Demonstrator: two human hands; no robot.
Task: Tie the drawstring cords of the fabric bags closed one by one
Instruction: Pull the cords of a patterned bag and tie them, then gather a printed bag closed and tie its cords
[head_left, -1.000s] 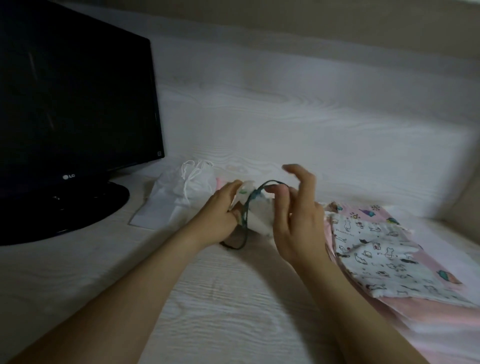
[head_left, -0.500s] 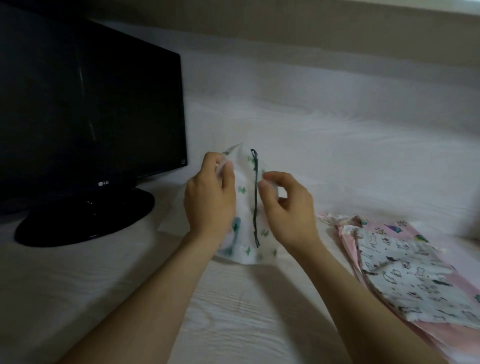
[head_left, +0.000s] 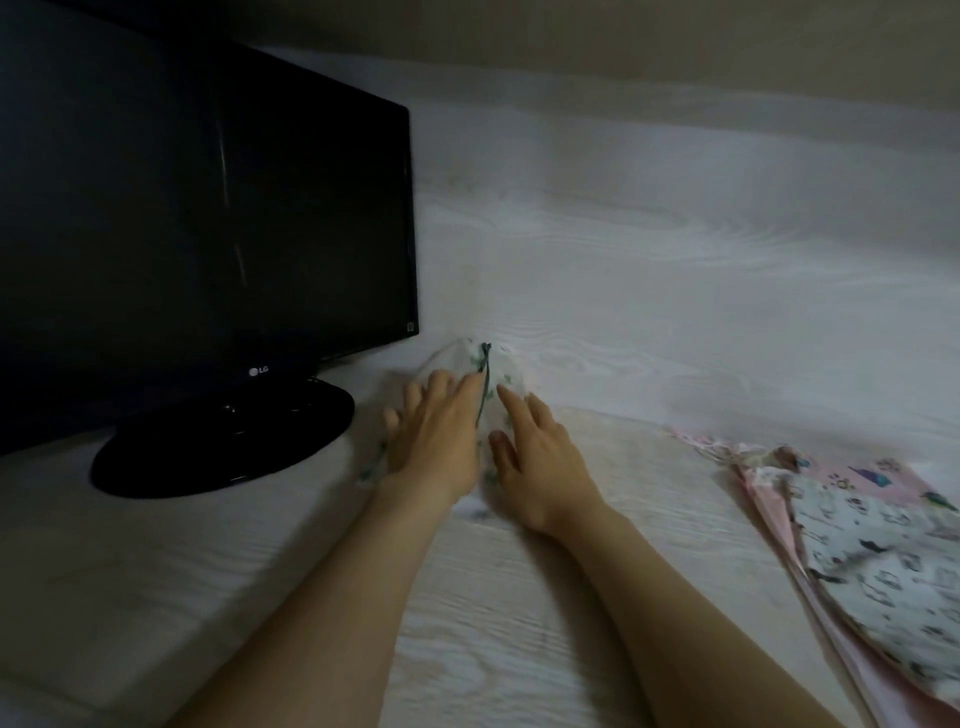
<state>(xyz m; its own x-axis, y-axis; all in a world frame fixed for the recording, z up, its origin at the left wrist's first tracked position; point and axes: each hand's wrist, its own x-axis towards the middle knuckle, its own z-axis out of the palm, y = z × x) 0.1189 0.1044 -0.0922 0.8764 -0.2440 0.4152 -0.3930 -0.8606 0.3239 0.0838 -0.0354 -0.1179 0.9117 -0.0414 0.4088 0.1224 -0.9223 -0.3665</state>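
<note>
Now, hands (head_left: 434, 439) (head_left: 537, 460) flat on bag (head_left: 508, 368)

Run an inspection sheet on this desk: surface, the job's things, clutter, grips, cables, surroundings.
Surface: pale wood-grain tabletop.
Job's things: white cactus-print bag lies flat under both hands; its dark green drawstring cord looks knotted at the top. A stack of printed bags sits at the right.
Clutter: nothing seen.
Grips: left hand and right hand are flat, fingers straight, pressing on the bag.
Cables: nothing seen.
Surroundings: dark LG monitor on a round stand at the left.
</note>
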